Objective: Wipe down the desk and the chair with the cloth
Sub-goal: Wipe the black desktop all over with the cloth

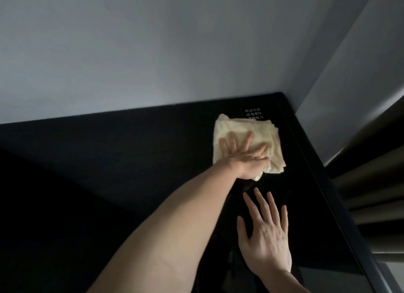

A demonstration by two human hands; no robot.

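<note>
Right hand (265, 233): bare, nearest the viewer, laid flat with palm down on the table; fingers straight and spread wide, holding nothing. It lies just on the near side of the cloth, apart from it.

Table (131, 161): flat black slab with a glossy, glass-like top towards its right side, where the hands show faint reflections; the left part looks duller and more matt. Straight edges, with a thin raised rim line running along the right side. The far edge meets the wall.

Left hand (244, 155): bare forearm reaching diagonally across the table from the lower left. Palm pressed down on the cloth's near half, fingers straight and fanned out, not curled round the fabric.

Cloth (229, 126): pale cream, soft towelling texture, folded into a rough square of several layers with uneven edges showing at its right side and a loose corner below the wrist. It lies flat on the table's far right part.

Label (253, 114): small white printed characters on the black surface, touching the cloth's far right corner and partly covered by it.

Wall (153, 52): smooth, matt, pale grey-blue plaster beyond the cloth.

Curtain (376, 183): dull grey-brown fabric in vertical folds, right of the cloth past the table's edge.
</note>
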